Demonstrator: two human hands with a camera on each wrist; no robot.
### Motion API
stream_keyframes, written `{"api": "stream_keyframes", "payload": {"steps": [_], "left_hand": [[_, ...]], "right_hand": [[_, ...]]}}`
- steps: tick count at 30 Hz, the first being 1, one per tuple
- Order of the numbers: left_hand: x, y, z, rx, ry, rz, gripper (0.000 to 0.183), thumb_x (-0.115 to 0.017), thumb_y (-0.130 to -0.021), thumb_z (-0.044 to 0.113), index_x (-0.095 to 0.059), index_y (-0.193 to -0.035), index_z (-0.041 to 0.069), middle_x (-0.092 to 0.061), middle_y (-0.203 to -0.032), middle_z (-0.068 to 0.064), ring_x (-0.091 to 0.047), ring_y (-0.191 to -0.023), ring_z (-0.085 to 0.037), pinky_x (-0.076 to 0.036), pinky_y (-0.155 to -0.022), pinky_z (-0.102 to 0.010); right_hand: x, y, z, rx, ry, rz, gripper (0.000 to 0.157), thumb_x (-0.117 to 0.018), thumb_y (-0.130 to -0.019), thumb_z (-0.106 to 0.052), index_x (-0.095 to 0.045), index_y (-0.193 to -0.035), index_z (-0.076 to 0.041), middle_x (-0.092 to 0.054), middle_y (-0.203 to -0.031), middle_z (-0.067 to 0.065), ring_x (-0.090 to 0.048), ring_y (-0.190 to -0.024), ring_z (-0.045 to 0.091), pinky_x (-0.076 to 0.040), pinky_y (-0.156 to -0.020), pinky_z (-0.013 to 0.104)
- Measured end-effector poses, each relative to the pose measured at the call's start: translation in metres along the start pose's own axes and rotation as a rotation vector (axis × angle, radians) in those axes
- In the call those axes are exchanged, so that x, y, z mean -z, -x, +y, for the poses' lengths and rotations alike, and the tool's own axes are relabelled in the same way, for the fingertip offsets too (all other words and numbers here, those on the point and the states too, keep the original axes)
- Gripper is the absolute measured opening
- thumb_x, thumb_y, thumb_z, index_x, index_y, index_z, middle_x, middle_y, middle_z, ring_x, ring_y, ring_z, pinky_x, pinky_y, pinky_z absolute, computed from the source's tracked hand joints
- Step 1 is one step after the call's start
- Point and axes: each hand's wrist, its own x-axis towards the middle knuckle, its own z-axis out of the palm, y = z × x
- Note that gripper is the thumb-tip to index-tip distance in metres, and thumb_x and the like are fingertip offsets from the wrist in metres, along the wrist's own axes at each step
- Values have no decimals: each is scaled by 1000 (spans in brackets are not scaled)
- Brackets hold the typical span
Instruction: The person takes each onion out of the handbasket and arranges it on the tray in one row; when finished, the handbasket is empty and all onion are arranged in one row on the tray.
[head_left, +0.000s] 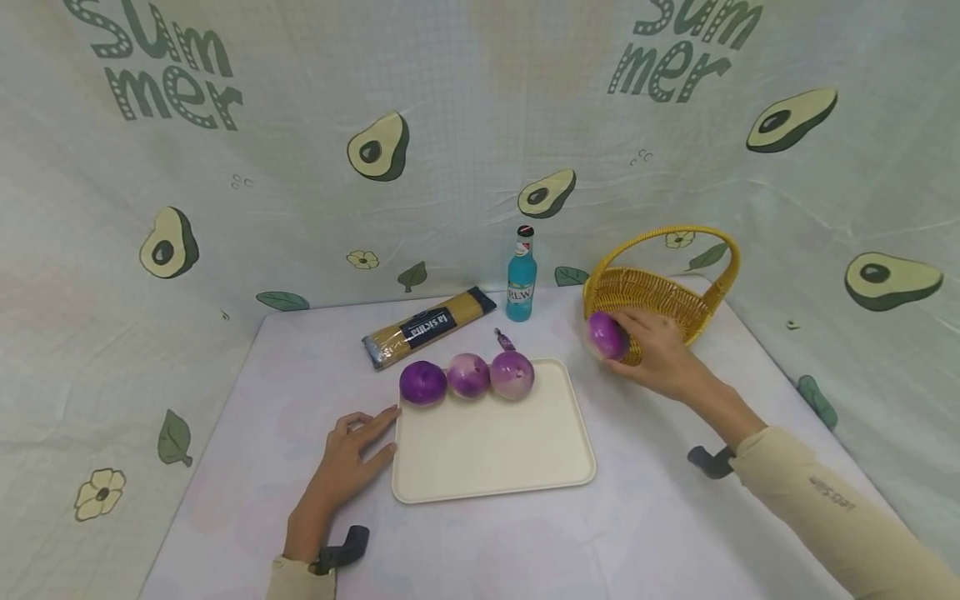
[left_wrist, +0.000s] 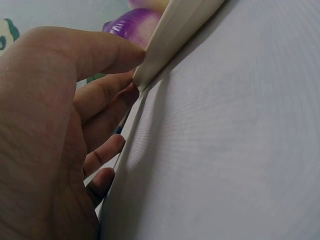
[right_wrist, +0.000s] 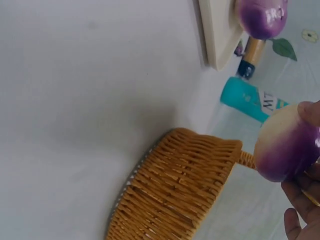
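My right hand (head_left: 651, 354) grips a purple-and-white turnip (head_left: 606, 335) at the front left of the yellow wicker basket (head_left: 648, 292). In the right wrist view this turnip (right_wrist: 285, 145) shows above the basket's woven side (right_wrist: 180, 185), thumb on one side and fingers on the other. My left hand (head_left: 351, 458) rests at the left edge of a cream tray (head_left: 495, 450), its thumb and index fingertip touching the rim, fairly straight. Along the tray's back edge sit three more turnips in a row: a dark purple one (head_left: 423, 383), a paler one (head_left: 468, 376) and another pale one (head_left: 512, 375).
Behind the tray lies a pack of spaghetti (head_left: 429, 327), set at a slant. A blue bottle (head_left: 521, 279) stands upright left of the basket. A small purple wrapped item (head_left: 506, 340) lies just behind the tray. A patterned cloth (head_left: 450, 150) hangs at the back.
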Motion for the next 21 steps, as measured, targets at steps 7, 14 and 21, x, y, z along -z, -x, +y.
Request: {"api": "stream_keyframes", "payload": {"steps": [7, 14, 21], "left_hand": [[0, 0, 1, -12, 15, 13, 56, -65, -95, 37, -49, -149, 33, -55, -145, 10, -38, -129, -27, -28, -103, -58], [0, 0, 0, -11, 15, 15, 55, -64, -96, 37, -50, -148, 33, -55, -144, 10, -38, -129, -27, -29, -103, -56], [1, 1, 1, -10, 14, 11, 55, -65, -96, 37, -49, -149, 33, -55, -144, 10, -39, -129, -27, -30, -101, -56]], "right_hand": [[-5, 0, -4, 39, 5, 8, 74, -89, -75, -23, -56, -134, 7, -56, -130, 21, -51, -118, 37, -31, -88, 51], [-9, 0, -7, 60, 5, 8, 74, -89, -75, -23, -55, -135, 5, -56, -132, 19, -52, -117, 35, -31, -86, 48], [-14, 0, -8, 85, 3, 25, 74, -91, -71, -18, -57, -132, 7, -57, -130, 20, -53, -117, 35, -32, -87, 48]]}}
